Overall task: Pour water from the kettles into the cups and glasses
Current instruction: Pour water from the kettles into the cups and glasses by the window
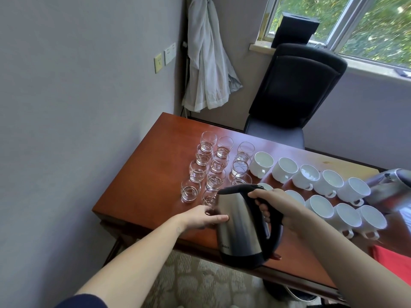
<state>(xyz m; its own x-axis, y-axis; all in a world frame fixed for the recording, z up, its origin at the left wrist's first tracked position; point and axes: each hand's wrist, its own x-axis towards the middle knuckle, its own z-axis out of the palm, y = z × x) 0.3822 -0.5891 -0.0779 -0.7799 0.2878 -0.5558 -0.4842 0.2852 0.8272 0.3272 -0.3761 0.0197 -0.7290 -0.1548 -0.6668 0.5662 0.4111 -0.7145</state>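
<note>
Two kettles are seen at the brown table. The nearer steel kettle is held over the table's near edge, lid down and spout turned toward the far left. Its black handle is gripped by the right hand, with the fingers curled round it. The left hand is placed just left of the kettle, its thumb laid flat against the steel side. Its other fingers are hidden, so whether a glass is held there cannot be told. Clear glasses are set in three columns on the far left of the table, and the nearest one is just beside the spout. White cups are lined in two rows to the right of them. The second kettle is blurred at the right edge, apparently standing beyond the cups. A red cloth is laid near the right corner.
</note>
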